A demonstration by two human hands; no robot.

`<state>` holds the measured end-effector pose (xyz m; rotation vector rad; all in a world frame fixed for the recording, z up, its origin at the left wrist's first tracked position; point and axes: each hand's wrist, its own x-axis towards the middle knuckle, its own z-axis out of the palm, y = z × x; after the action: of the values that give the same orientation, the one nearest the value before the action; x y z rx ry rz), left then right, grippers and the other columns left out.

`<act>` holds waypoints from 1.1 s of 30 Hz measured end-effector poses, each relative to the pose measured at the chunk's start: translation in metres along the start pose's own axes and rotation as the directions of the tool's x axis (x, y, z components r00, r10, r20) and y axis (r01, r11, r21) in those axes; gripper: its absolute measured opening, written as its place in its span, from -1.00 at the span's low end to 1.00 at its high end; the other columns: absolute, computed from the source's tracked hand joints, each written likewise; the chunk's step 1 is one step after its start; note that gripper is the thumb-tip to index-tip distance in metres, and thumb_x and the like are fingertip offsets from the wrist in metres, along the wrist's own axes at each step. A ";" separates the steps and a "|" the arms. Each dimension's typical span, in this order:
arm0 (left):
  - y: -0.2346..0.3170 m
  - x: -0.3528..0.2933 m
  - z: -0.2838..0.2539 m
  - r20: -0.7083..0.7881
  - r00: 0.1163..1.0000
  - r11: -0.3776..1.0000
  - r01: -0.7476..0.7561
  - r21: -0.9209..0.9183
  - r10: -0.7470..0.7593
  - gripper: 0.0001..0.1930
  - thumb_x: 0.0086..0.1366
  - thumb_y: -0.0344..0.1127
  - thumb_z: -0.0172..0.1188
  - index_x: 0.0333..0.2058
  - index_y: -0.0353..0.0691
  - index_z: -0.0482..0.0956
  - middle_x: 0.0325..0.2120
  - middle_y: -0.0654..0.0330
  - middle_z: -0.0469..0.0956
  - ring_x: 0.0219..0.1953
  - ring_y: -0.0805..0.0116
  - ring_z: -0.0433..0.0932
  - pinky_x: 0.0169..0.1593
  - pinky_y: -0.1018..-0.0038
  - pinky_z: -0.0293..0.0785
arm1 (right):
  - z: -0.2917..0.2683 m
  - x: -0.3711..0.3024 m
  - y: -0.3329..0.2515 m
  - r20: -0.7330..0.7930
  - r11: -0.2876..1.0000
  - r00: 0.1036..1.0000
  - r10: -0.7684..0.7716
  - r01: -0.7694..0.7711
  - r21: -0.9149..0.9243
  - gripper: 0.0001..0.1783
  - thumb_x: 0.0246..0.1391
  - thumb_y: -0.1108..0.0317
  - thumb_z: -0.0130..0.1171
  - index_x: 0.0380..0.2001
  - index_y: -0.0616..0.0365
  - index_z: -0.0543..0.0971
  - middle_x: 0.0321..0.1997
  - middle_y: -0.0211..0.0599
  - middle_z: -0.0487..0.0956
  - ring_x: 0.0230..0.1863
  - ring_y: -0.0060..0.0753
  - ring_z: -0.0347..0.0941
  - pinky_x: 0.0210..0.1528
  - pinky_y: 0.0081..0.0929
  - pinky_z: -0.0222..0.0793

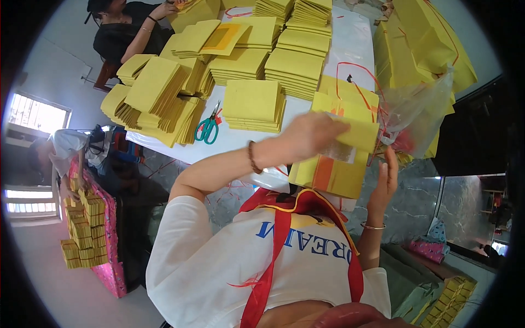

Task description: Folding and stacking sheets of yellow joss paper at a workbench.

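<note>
Smooth white sheeting covers the worktop (354,41), stretching from the centre to the top of the frame. Across its upper middle sit squared stacks of folded yellow paper (252,101), matte, with layered edges. Right of centre, nearest me, lies my yellow paper piece (350,175), flat-panelled with an orange strip. Beside it, a crumpled, translucent plastic bag (418,112) puffs up. My left hand (314,135) is curled and blurred over the piece's folded flap; I cannot tell whether it grips. My right hand (387,177), fingers extended and loosely spread, is near the bag. Teal-handled metal scissors (213,119) lie left of centre.
</note>
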<state>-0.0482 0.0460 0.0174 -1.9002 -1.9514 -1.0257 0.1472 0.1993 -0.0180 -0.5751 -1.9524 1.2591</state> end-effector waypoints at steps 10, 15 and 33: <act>-0.118 -0.105 -0.078 -0.135 0.978 0.904 0.196 0.379 -0.156 -0.49 -0.09 -0.60 0.08 -0.06 -0.20 0.46 -0.24 0.09 0.55 -0.27 0.13 0.51 -0.24 0.35 0.47 | 0.053 -0.007 -0.048 0.172 0.996 0.983 -0.070 0.058 0.071 -0.68 0.08 0.58 -0.06 -0.06 0.30 0.44 0.12 -0.13 0.35 0.16 -0.29 0.25 0.20 -0.41 0.10; -0.149 -0.148 -0.038 -0.025 0.983 0.902 0.177 0.394 -0.182 -0.47 -0.07 -0.59 0.07 -0.02 -0.19 0.44 -0.15 0.14 0.52 -0.18 0.14 0.49 -0.14 0.31 0.43 | 0.111 -0.021 -0.077 0.481 0.963 0.877 -0.010 -0.121 0.241 -0.68 0.08 0.52 -0.02 -0.05 0.25 0.44 0.10 -0.18 0.37 0.12 -0.31 0.28 0.16 -0.42 0.14; -0.177 -0.161 -0.021 0.203 0.968 0.961 0.095 0.258 -0.150 -0.63 0.13 -0.22 0.13 -0.07 -0.17 0.44 -0.12 0.17 0.45 -0.08 0.20 0.38 -0.11 0.29 0.29 | 0.268 -0.057 0.048 0.263 0.619 0.694 0.670 -0.718 0.317 -0.37 0.06 0.42 -0.06 0.24 0.18 0.13 0.23 -0.19 0.19 0.07 -0.32 0.29 0.05 -0.48 0.25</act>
<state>-0.2001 -0.0779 -0.1216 -1.8385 -2.2251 -0.5829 -0.0254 0.0244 -0.1489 -1.1319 -1.4975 2.1613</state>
